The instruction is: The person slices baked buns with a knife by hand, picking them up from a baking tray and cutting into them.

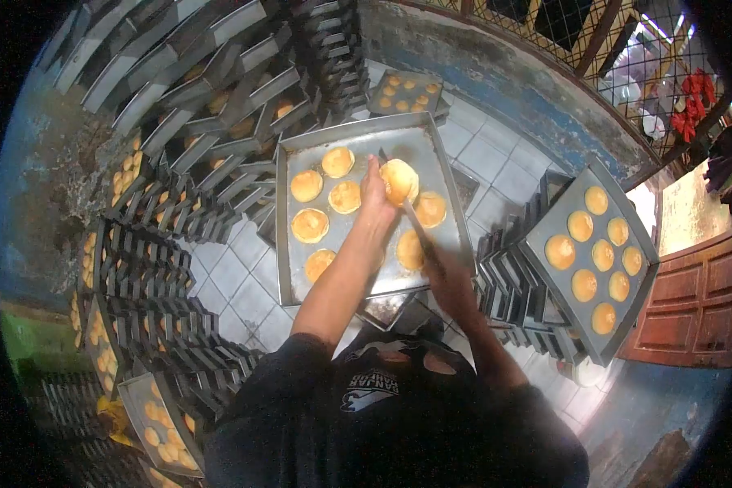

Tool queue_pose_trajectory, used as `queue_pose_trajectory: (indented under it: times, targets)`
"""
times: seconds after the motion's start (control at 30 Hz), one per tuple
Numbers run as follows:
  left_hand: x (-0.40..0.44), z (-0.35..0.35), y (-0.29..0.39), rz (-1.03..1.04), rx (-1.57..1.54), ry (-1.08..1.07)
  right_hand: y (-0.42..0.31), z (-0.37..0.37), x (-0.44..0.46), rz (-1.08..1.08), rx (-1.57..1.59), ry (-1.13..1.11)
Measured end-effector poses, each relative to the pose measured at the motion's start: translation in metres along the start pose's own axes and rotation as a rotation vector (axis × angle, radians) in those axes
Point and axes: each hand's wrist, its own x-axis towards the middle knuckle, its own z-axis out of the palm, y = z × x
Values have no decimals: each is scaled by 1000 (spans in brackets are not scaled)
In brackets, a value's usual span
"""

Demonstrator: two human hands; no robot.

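Round golden-brown bun [400, 177] sits above the right-of-centre part of a shallow rectangular grey metal tray [356, 126]. Left hand [373, 192] is directly left of the bun and touching it; fingers run along its left edge. Can't tell whether they fully close around it.

Right hand [450, 286] is clenched on a long thin brownish tool [421, 230], below and right of the bun. Tool runs up to the bun, with a dark tip showing just past its far left side. Can't tell if it bears the bun's weight.

Other golden buns [307, 185] lie flat in the tray, both sides of the left forearm, which hides part of the tray floor.

Further out: a bun-filled grey tray [576, 199] tops a stack at right, staggered grey metal trays [156, 254] stand at left, pale square floor tiles [254, 265] between.
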Motion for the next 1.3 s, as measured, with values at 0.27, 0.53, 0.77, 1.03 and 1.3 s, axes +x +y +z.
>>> queue_pose_trajectory:
  times: [0.27,0.53,0.77,1.03,1.3]
  targets:
    - [-10,14,-18,-114,3,40,12,11,40,239,81,-104]
    - [81,2,4,70,175,163,12,-26,-80,407,-35,5]
    - [-27,-41,113,656,1303,215,33,-57,-113,295,-213,149]
    - [-140,-247,138,5,1524,562,-8,-69,-54,259,174,29]
    - [-331,-295,84,127,1241,914,-50,-52,-27,210,340,-318]
